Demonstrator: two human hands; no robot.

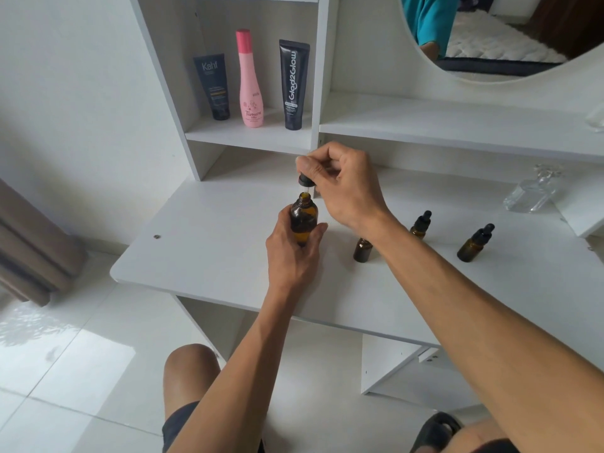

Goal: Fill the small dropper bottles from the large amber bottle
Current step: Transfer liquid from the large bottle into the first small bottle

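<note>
My left hand (291,253) grips the large amber bottle (304,220) upright above the white desk (202,256). Its mouth is open. My right hand (340,184) pinches a black dropper cap (305,180) just above that mouth, with the glass tip pointing into the neck. To the right stands an uncapped small amber bottle (362,250). Two more small dropper bottles, one at the middle right (421,225) and one farther right (475,243), stand capped on the desk.
A clear glass bottle (531,194) lies at the back right of the desk. Two dark tubes (212,86) (293,85) and a pink bottle (251,80) stand in the shelf cubby behind. A round mirror (490,37) hangs above the long shelf.
</note>
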